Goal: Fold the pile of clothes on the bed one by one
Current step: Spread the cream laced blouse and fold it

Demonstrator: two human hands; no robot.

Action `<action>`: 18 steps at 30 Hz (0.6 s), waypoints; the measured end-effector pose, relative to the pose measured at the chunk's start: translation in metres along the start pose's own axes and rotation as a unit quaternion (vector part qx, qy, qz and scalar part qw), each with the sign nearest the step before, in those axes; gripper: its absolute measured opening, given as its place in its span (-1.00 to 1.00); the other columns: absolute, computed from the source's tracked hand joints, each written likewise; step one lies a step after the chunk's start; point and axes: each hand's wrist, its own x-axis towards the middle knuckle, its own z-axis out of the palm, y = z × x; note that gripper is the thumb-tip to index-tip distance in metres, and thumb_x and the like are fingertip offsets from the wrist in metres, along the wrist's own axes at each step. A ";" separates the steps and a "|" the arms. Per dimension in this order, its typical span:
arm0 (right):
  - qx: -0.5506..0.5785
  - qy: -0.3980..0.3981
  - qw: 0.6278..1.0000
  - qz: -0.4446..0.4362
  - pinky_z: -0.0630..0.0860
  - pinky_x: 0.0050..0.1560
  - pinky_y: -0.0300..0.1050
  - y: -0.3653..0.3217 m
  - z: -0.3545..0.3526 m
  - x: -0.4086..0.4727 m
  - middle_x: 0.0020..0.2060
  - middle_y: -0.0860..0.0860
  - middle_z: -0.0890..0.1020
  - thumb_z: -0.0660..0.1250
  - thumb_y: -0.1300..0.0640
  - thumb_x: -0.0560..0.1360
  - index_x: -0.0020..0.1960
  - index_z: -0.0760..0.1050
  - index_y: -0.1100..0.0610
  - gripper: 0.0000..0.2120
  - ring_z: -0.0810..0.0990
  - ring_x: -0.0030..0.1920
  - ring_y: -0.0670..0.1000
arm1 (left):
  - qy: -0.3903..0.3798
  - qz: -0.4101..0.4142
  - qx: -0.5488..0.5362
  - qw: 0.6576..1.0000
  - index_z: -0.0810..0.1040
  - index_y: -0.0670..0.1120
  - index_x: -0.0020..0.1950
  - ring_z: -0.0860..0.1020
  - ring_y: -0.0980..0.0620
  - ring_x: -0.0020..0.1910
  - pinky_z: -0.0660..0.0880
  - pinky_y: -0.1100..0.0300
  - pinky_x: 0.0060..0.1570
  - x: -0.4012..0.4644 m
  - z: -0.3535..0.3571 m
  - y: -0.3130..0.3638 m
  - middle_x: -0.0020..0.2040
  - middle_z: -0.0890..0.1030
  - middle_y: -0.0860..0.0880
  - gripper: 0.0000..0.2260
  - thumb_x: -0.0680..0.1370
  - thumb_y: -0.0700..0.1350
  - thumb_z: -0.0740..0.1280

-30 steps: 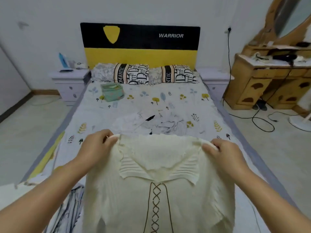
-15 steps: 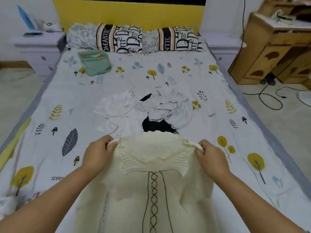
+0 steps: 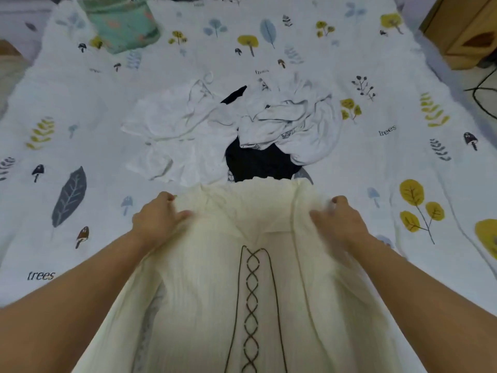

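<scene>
A cream knit top (image 3: 215, 292) with dark criss-cross lacing down its front lies spread on the bed (image 3: 80, 103) in front of me. My left hand (image 3: 156, 219) grips its left shoulder and my right hand (image 3: 338, 222) grips its right shoulder, both low against the sheet. Beyond the top's collar sits the pile of clothes (image 3: 242, 130): crumpled white garments over a black one.
A folded green cloth (image 3: 121, 25) lies at the far left of the bed. A wooden dresser (image 3: 462, 30) stands at the right, with a black cable (image 3: 481, 95) on the floor beside the bed's right edge.
My hands have lowered the cream top from held up in the air down onto the bed. My head has tilted down, so the headboard and pillows have left the view.
</scene>
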 end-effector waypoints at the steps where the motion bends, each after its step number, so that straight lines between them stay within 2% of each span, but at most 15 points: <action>1: -0.014 0.006 1.000 -0.002 0.45 0.12 0.05 0.006 0.009 0.001 0.17 0.15 0.49 0.30 -0.15 0.46 0.35 0.23 0.18 -0.39 0.49 0.15 0.19 | -0.009 -0.005 0.039 0.999 0.36 -0.13 0.29 0.49 -0.16 0.18 0.37 0.00 0.14 0.002 0.006 -0.007 0.16 0.54 -0.12 -0.48 0.47 0.12 0.37; 3: -0.042 0.020 0.999 -0.021 0.44 -0.01 -0.01 0.014 0.024 -0.001 0.09 0.13 0.52 0.29 -0.11 0.48 0.25 0.31 0.19 -0.51 0.50 0.02 0.15 | -0.012 0.009 0.065 0.998 0.38 -0.17 0.22 0.51 -0.20 0.11 0.37 0.02 0.02 0.006 0.016 -0.021 0.11 0.56 -0.17 -0.60 0.49 0.00 0.36; 5: -0.082 0.019 0.995 -0.052 0.39 -0.15 -0.05 0.016 0.032 0.000 0.00 0.17 0.56 0.20 0.04 0.55 0.13 0.36 0.22 -0.73 0.48 -0.12 0.14 | 0.020 0.045 0.051 0.997 0.42 -0.21 0.09 0.53 -0.24 0.01 0.34 0.05 -0.11 0.008 0.019 -0.031 0.01 0.59 -0.22 -0.76 0.50 -0.13 0.33; 8: -0.170 0.083 0.978 -0.088 0.29 -0.20 -0.05 0.021 0.016 0.015 -0.04 0.28 0.56 0.08 0.18 0.60 0.09 0.38 0.29 -0.80 0.52 -0.07 0.24 | 0.112 0.096 0.039 0.988 0.42 -0.24 -0.07 0.51 -0.20 -0.15 0.26 0.09 -0.23 0.012 0.017 -0.035 -0.15 0.56 -0.23 -0.91 0.52 -0.22 0.29; 11: -0.214 0.154 0.962 -0.073 0.26 -0.19 -0.03 0.040 -0.020 0.042 -0.01 0.33 0.53 0.10 0.20 0.59 0.13 0.39 0.29 -0.79 0.52 -0.02 0.32 | 0.170 0.087 0.052 0.980 0.40 -0.24 -0.09 0.40 -0.10 -0.25 0.24 0.08 -0.28 0.012 0.019 -0.034 -0.19 0.52 -0.25 -0.96 0.52 -0.27 0.25; 13: -0.231 0.152 0.960 -0.044 0.34 -0.16 0.03 0.052 -0.036 0.053 0.02 0.35 0.51 0.12 0.18 0.58 0.17 0.41 0.29 -0.75 0.50 0.01 0.35 | 0.158 0.054 0.070 0.983 0.41 -0.26 0.03 0.45 -0.21 -0.19 0.30 0.02 -0.27 0.009 0.025 -0.030 -0.10 0.51 -0.29 -0.85 0.47 -0.28 0.26; 15: -0.241 0.173 0.954 -0.030 0.40 -0.02 0.15 0.050 -0.036 0.053 0.07 0.36 0.47 0.14 0.18 0.57 0.23 0.42 0.31 -0.69 0.46 0.08 0.37 | 0.141 0.039 0.085 0.986 0.36 -0.25 0.22 0.48 -0.28 -0.03 0.36 -0.06 -0.11 0.004 0.032 -0.021 0.03 0.49 -0.29 -0.62 0.44 -0.21 0.31; 17: -0.232 0.244 0.938 -0.085 0.37 0.05 0.22 0.036 -0.021 0.047 0.10 0.39 0.46 0.17 0.18 0.55 0.27 0.41 0.33 -0.65 0.43 0.11 0.38 | 0.133 0.026 0.051 0.990 0.27 -0.22 0.36 0.45 -0.30 0.12 0.34 -0.11 0.10 0.000 0.035 -0.008 0.16 0.46 -0.27 -0.50 0.49 -0.06 0.31; 18: -0.217 0.266 0.931 -0.128 0.36 0.08 0.23 0.027 -0.010 0.043 0.15 0.40 0.45 0.21 0.18 0.52 0.29 0.40 0.33 -0.62 0.42 0.15 0.38 | 0.131 -0.001 0.005 0.991 0.23 -0.22 0.39 0.43 -0.30 0.18 0.32 -0.11 0.17 0.001 0.035 -0.001 0.22 0.45 -0.27 -0.49 0.54 0.00 0.24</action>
